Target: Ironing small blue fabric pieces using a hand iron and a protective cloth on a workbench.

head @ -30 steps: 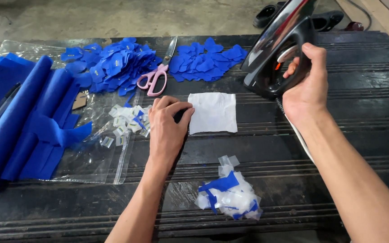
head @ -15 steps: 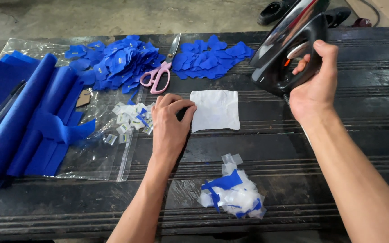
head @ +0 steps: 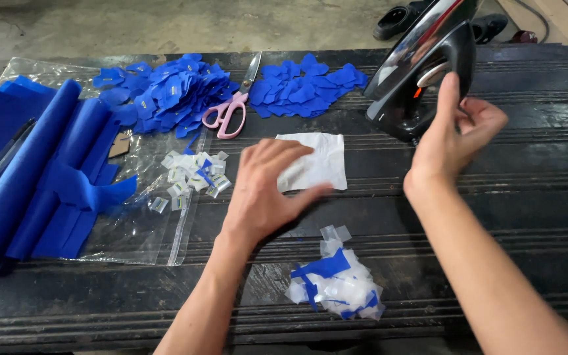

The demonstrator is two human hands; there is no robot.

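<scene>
My left hand (head: 264, 190) lies flat, fingers spread, on the left edge of a small white cloth square (head: 323, 161) on the dark wooden table (head: 534, 197). To the right, a black and silver iron (head: 422, 72) stands upright on its heel. My right hand (head: 451, 141) is right beside its handle, fingers loose and apart; one fingertip still touches the iron.
Pink-handled scissors (head: 228, 112) lie between two piles of blue cut pieces (head: 165, 92) (head: 310, 82). Blue felt rolls (head: 27, 171) and a pen (head: 1, 158) sit at left by a clear plastic bag (head: 133, 230) with small white pieces (head: 192, 174). White-and-blue scraps (head: 336, 283) are near me.
My right hand carried the iron up and back, stood it on its heel and loosened its grip. My left hand slid further onto the white cloth.
</scene>
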